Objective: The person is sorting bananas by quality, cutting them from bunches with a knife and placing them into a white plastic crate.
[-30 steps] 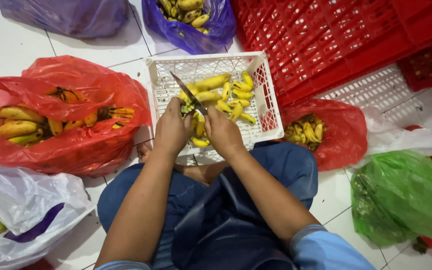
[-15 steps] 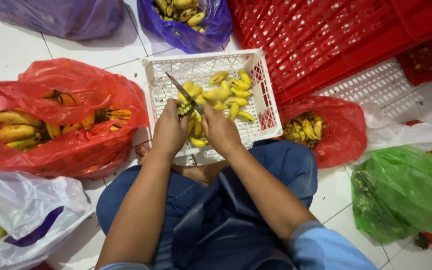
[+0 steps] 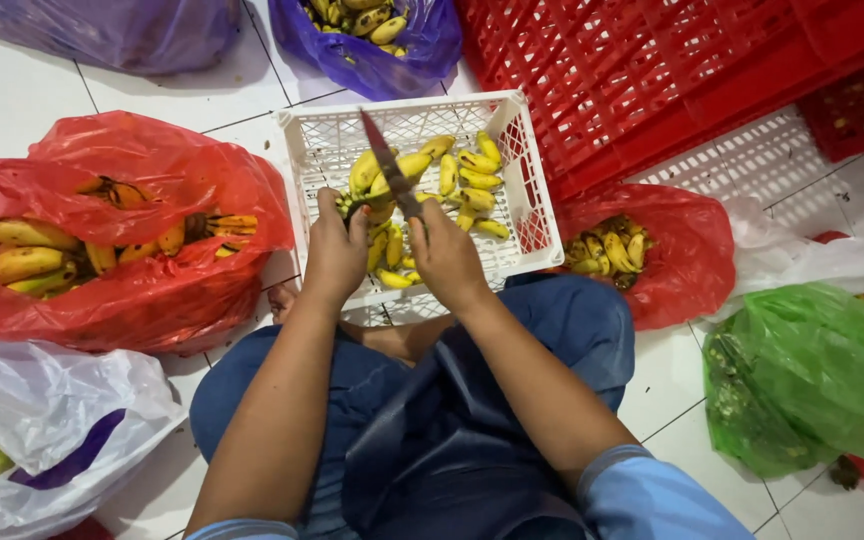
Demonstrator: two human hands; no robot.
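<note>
Bananas point(image 3: 367, 180) in a small green-stemmed bunch sit clamped in my left hand point(image 3: 337, 250), just above the white lattice crate point(image 3: 527, 190) at the frame's upper middle. My right hand point(image 3: 444, 255) is closed on the handle of a knife point(image 3: 389, 165), whose dark, narrow blade runs up and to the left across the bunch, its long axis lying over the stem end. Both hands are close together, the right nearer the blade's work. Loose yellow bananas point(image 3: 472, 185), smooth and curved, lie in the crate; a crinkled red plastic bag point(image 3: 152, 290) is at left.
</note>
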